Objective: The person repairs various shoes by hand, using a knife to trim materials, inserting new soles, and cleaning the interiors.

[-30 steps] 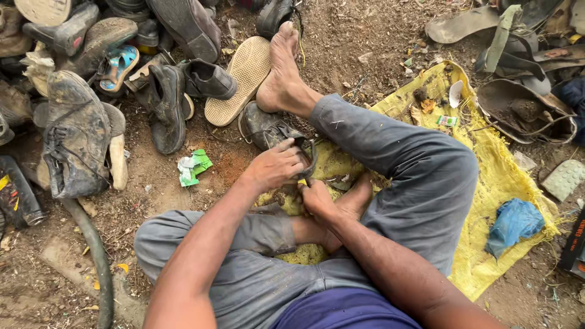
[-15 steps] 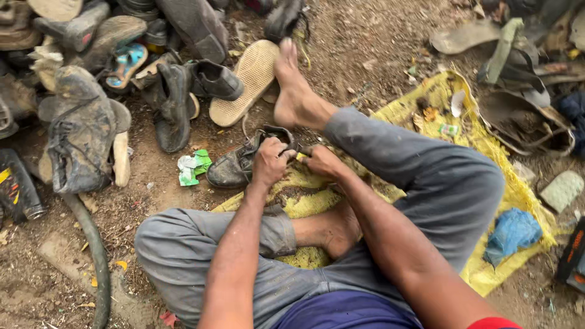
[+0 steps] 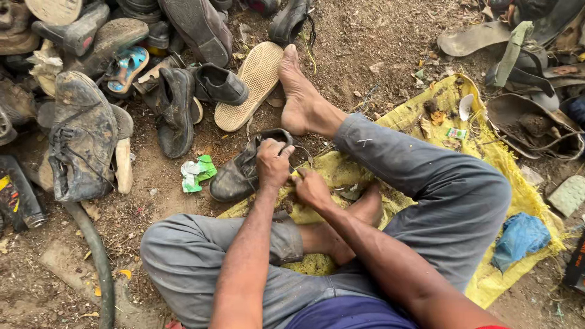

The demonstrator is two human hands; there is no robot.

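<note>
In the head view, a worn dark leather shoe [image 3: 244, 170] is seen on the dirt ground [image 3: 378, 42], just at the near-left edge of a yellow sheet [image 3: 487, 152]. Its long axis runs on a diagonal: the toe is pointed toward the lower left of the picture, and the heel opening is turned toward the upper right, close to the bare foot [image 3: 301, 97] that is stretched out past it. The shoe is lying on its sole, a little tilted.

The left hand [image 3: 273, 163] is placed on the heel end of the shoe. Its fingers are curled narrow over the rim of the opening and the rim is held by them; the back of the hand is turned up, and the forearm comes in almost straight from the bottom of the picture. The right hand [image 3: 312, 189] is set just beside the left one, low over the sheet, with the wrist bent inward. Its fingers are closed together, but what is held between them cannot be told, since it is too small and hidden.

The other bare foot [image 3: 365, 210] is tucked under the bent leg in grey trousers [image 3: 439, 183], near the right hand.

To the left of the shoe, a crumpled green and white wrapper [image 3: 196, 173] is lying on the ground. Further left and above, a heap of old shoes [image 3: 85, 134] is spread, with a pale sole [image 3: 250, 85] turned up near the stretched foot. A blue bag [image 3: 519, 239] is lying on the right part of the sheet.
</note>
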